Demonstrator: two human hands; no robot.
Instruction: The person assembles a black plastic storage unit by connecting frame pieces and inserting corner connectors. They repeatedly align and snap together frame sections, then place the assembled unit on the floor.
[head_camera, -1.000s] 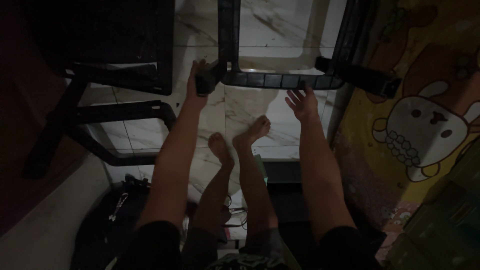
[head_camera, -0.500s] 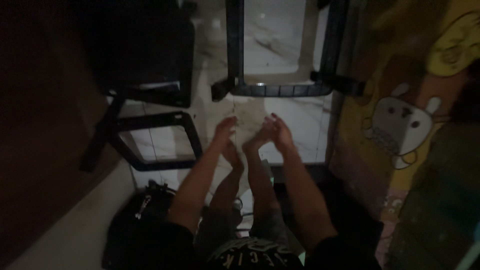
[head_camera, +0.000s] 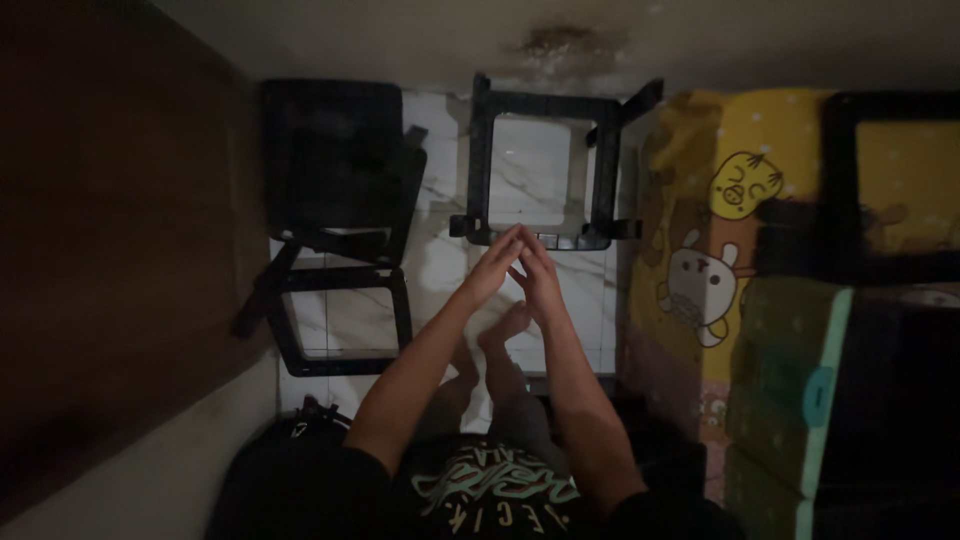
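Head view: my left hand and right hand meet palm to palm, empty, short of the untouched black stool.

I am looking at 2 bare hands, the left hand and the right hand, pressing matt skin together at the middle of the frame. Just above them a black stool frame is showing as smooth moulded plastic with a dull sheen. The floor under it is reading as glossy white marble-look tile with grey veins. At the right of the frame a yellow cartoon-printed sheet is looking like soft matt cloth. At the left a brown panel is appearing as smooth wood.
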